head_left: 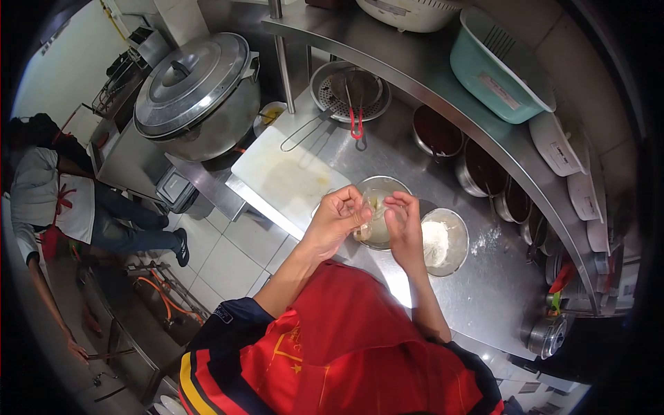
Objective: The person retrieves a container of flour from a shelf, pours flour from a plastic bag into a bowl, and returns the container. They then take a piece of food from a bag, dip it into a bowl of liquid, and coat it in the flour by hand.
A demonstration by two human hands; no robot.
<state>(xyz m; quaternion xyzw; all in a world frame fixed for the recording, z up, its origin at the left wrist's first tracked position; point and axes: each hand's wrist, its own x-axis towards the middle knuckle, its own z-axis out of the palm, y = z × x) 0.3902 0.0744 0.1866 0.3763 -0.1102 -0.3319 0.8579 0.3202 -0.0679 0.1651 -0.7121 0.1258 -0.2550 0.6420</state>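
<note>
My left hand is raised over the steel counter, its fingers pinched on a thin, clear plastic item. Facing it, my right hand has its fingers curled at the other side of the same clear item. Below and between both hands stands a metal bowl with a pale, cloudy content, partly hidden by the hands. To the right of my right hand is a second metal bowl holding white powder.
A white cutting board lies left of the bowls. Strainers and pots of dark sauce stand behind. A shelf holds a green tub. A large lidded pot and another person are at left.
</note>
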